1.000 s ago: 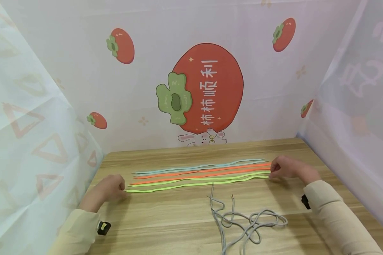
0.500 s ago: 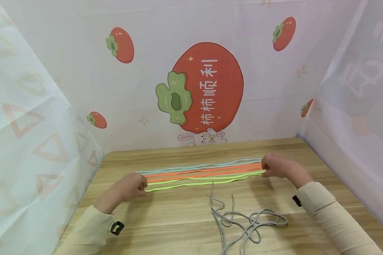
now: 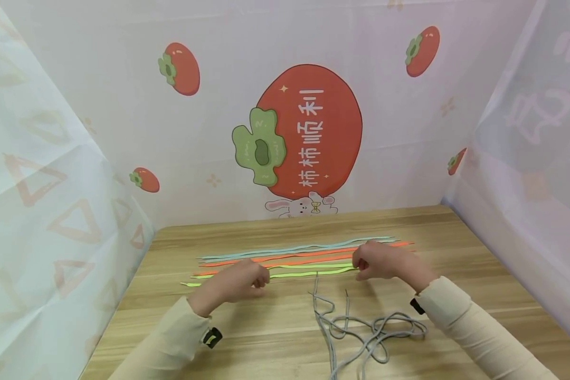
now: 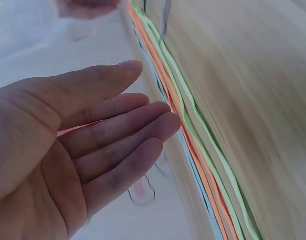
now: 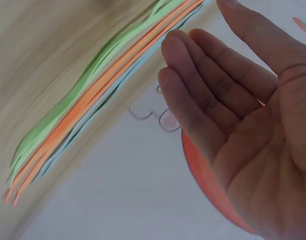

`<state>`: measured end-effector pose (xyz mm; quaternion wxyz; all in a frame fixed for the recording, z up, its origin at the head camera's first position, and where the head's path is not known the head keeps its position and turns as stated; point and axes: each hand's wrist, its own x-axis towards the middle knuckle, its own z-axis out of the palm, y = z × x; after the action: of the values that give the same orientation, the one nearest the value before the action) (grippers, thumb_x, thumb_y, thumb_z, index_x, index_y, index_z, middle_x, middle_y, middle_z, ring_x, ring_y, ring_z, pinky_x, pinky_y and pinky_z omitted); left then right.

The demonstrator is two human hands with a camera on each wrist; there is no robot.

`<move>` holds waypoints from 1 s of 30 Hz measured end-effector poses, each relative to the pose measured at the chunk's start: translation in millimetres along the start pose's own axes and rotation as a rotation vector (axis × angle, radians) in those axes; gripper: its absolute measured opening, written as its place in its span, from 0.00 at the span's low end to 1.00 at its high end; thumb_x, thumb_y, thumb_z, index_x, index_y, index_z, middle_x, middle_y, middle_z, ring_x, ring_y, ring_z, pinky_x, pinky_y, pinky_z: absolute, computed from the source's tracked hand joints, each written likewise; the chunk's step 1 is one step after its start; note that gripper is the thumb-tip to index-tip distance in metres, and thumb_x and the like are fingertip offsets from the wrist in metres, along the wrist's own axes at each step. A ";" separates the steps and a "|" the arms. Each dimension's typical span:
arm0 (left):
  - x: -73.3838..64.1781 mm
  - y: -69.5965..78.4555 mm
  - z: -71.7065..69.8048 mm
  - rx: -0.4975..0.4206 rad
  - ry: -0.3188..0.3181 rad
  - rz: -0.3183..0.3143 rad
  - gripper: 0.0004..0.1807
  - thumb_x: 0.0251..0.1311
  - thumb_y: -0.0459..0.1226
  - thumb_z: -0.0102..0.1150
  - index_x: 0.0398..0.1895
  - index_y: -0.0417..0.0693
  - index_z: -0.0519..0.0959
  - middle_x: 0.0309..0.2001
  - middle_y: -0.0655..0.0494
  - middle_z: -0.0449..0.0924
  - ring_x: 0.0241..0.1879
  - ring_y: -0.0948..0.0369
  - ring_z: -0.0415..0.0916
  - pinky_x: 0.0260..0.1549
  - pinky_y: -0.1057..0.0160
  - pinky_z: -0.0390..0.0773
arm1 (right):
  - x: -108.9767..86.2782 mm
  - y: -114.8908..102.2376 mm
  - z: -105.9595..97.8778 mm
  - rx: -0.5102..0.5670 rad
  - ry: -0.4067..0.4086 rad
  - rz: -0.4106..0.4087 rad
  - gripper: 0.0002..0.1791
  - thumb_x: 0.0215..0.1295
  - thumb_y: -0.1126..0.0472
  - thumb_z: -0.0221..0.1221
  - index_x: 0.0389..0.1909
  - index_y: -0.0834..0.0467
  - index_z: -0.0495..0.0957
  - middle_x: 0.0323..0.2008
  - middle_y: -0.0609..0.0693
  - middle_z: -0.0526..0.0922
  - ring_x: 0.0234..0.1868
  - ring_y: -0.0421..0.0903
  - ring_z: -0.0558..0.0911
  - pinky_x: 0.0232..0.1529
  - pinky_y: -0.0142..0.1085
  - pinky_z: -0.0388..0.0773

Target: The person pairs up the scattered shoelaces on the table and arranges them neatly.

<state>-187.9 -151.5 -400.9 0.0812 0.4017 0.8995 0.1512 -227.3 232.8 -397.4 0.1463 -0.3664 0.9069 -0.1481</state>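
Note:
Blue flat laces (image 3: 261,251), orange laces (image 5: 78,107) and yellow-green laces (image 3: 309,274) lie side by side in a long band across the back of the table. My left hand (image 3: 239,279) hovers at the front of the band, left of its middle, and covers part of the green and orange laces. On the other side, my right hand (image 3: 380,259) is over the right half of the same laces. Both wrist views show the palms with fingers loosely bent, thumbs apart from them and nothing held.
Tangled grey cord (image 3: 330,343) lies on the wooden table (image 3: 247,343) in front of the laces, one end reaching up close to the green one. A printed backdrop (image 3: 209,132) rises behind the table, with similar sheets on both sides.
Both hands have moved inward along the laces from near their ends, the left to the right and the right to the left. The lace ends now show again on both sides.

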 end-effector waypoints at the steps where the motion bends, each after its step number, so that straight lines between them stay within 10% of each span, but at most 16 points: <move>1: 4.7 3.3 1.9 0.009 -0.009 0.001 0.02 0.65 0.31 0.69 0.34 0.43 0.85 0.38 0.50 0.90 0.38 0.60 0.88 0.43 0.64 0.85 | 2.7 -3.2 2.0 0.008 -0.002 -0.021 0.19 0.65 0.64 0.72 0.23 0.57 0.70 0.23 0.39 0.65 0.25 0.32 0.63 0.30 0.30 0.64; 16: 62.1 29.7 35.7 0.004 -0.041 0.066 0.08 0.68 0.36 0.70 0.47 0.43 0.87 0.45 0.52 0.90 0.44 0.64 0.87 0.46 0.70 0.83 | 31.3 -39.6 29.4 0.038 -0.073 -0.119 0.05 0.69 0.62 0.70 0.32 0.54 0.85 0.26 0.38 0.81 0.26 0.29 0.73 0.31 0.26 0.74; 30: 80.3 36.7 53.6 -0.108 -0.038 0.073 0.05 0.68 0.35 0.71 0.43 0.46 0.89 0.40 0.59 0.91 0.37 0.74 0.84 0.41 0.77 0.81 | 42.6 -46.8 49.6 0.057 -0.099 -0.109 0.06 0.69 0.61 0.70 0.31 0.51 0.87 0.27 0.35 0.84 0.27 0.28 0.77 0.33 0.25 0.78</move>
<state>-201.3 -57.3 -441.0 0.1143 0.4322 0.8731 0.1947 -209.0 162.4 -431.8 0.1930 -0.4177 0.8727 -0.1634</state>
